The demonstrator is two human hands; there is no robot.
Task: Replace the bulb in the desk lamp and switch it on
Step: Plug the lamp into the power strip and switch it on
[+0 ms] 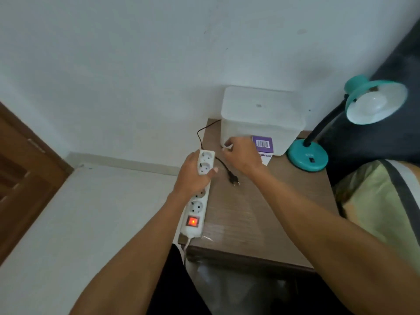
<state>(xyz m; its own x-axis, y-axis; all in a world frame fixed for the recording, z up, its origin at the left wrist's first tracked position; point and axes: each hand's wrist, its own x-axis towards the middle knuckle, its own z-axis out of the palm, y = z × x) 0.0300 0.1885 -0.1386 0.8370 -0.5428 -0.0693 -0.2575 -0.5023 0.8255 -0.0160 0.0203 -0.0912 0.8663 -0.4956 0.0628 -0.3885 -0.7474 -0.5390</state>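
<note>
Gripping the live power strip [200, 192], the left hand [193, 176] curls around it; the right hand [241, 153], fingers bent, hold unclear, could nudge the loose plug [235, 179] off the table [261, 212].

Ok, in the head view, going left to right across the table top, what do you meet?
Power strip gripped by the left hand → loose black plug → right hand → purple box → teal lamp base → lamp shade with bulb.

A wooden table [250, 214] carries a white box [261, 117], teal lamp [308, 159] (right), power strip [197, 210] and black plug [235, 179].
</note>
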